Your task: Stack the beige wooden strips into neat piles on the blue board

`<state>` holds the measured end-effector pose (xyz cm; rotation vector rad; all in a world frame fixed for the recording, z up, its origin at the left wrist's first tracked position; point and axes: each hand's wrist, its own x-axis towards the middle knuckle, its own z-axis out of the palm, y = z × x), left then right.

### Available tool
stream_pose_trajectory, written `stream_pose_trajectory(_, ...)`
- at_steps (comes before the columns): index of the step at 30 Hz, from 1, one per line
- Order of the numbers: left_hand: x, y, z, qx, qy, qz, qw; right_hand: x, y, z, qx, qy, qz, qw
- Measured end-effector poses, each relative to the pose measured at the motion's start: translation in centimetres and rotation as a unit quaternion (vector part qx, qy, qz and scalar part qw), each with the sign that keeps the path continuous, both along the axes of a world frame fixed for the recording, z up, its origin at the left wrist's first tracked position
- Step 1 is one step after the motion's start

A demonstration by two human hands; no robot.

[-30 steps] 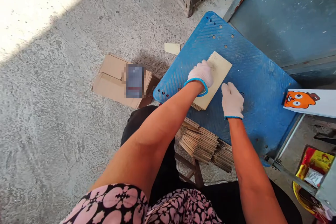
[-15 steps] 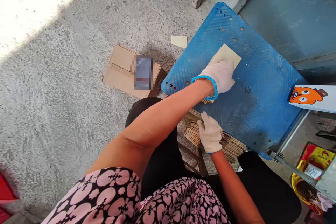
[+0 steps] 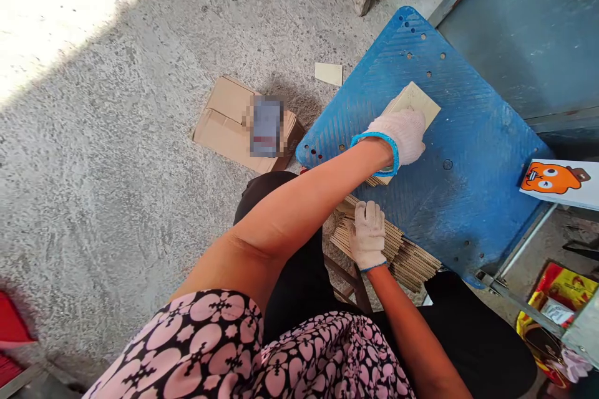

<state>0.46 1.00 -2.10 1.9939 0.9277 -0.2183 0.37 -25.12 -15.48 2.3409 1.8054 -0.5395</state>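
My left hand (image 3: 403, 134), in a white knitted glove with a blue cuff, bends its fingers over a stack of thin tan boards (image 3: 428, 103). This stack lies on a blue plastic platform (image 3: 468, 106); my hand covers its middle and hides my fingertips. Closer to my body, my right hand (image 3: 369, 234), in a cream glove, rests flat with straight fingers on a row of thin tan boards (image 3: 416, 264). These stand on edge, packed tightly, at the platform's near edge beside my lap.
A cardboard box (image 3: 224, 115) with a blurred device on it sits on the floor to the left. One loose board piece (image 3: 328, 73) lies by the platform. On the right are a white box with an orange cartoon (image 3: 552, 177) and a colourful bag (image 3: 556, 287).
My right hand has slid a little left along the row and its fingers have straightened. My left hand stays on the stack. The whole view has shifted slightly.
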Motion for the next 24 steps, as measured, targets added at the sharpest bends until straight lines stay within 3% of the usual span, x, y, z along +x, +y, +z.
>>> stream_pose_trajectory(8,0.2,-0.2,0.0,-0.019,0.034,-0.016,0.999,-0.3,-0.4,0.3,0.011,-0.005,0.016,1.000)
stream_pose_trajectory(12,0.3,-0.4,-0.1,-0.009,0.043,-0.028,0.999,-0.3,-0.9,0.0,0.020,0.047,0.033,0.998)
stream_pose_trajectory(19,0.2,-0.4,0.1,-0.022,0.029,-0.015,0.999,-1.4,-1.5,-0.5,-0.144,0.135,0.008,0.980)
stream_pose_trajectory(24,0.1,-0.4,0.2,0.000,0.027,-0.045,0.999,-0.8,-0.3,-0.7,-0.182,0.140,-0.006,0.973)
